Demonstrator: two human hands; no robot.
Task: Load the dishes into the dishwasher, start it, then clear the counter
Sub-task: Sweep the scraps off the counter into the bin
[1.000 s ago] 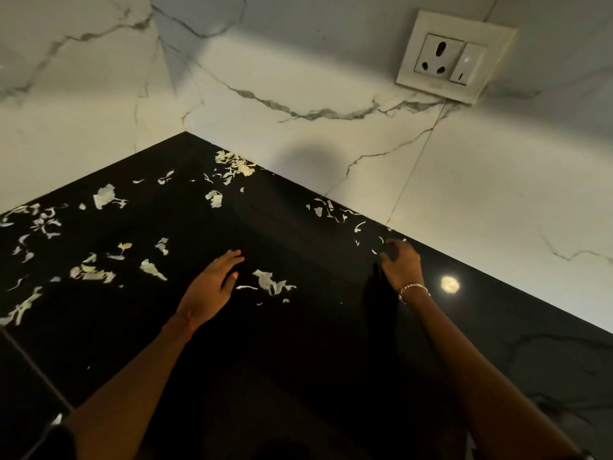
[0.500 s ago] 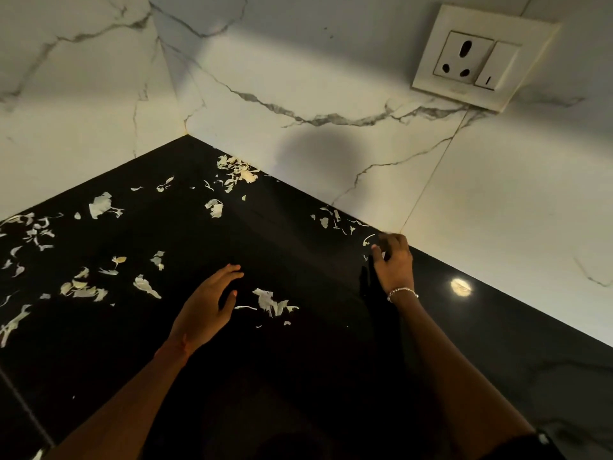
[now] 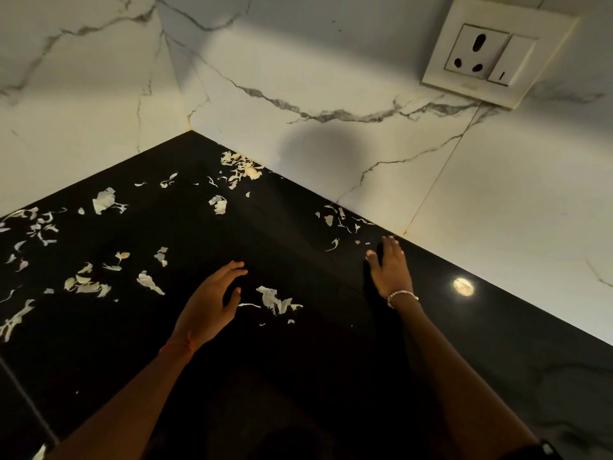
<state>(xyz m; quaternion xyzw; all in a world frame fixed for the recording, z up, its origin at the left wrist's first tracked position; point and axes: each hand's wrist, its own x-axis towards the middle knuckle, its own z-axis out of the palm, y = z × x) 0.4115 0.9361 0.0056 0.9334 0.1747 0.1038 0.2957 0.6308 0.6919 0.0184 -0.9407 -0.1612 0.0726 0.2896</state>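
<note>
The scraps lay strewn over the black, glossy tabletop. They were thin, papery flakes and shreds, cream-white with a few yellowish edges, many of them curled or torn into strips. They looked like dry peel.

- The thickest heap sat far back in the corner, right against the marble wall.
- A loose spread covered the left side out to the frame's edge.
- A sprinkle of small bits lay along the foot of the wall.
- One ragged clump lay mid-tabletop.

The left hand was low over the tabletop, just left of that ragged clump, with its thumb tip near the clump's thin outlying strip. Its grip was loose: the fingers were gently curved and apart from the thumb, and it held nothing. A reddish thread circled the wrist.

The right hand lay near the wall, just short of the sprinkle of small bits. Its fingers were straight and close together, its thumb was spread to the left, and its grip was empty. Whether either palm touched the surface could not be told. A beaded bracelet sat on the right wrist.

A round spot of light shone on the tabletop to the right of that hand. A socket with a switch was set in the wall above.
</note>
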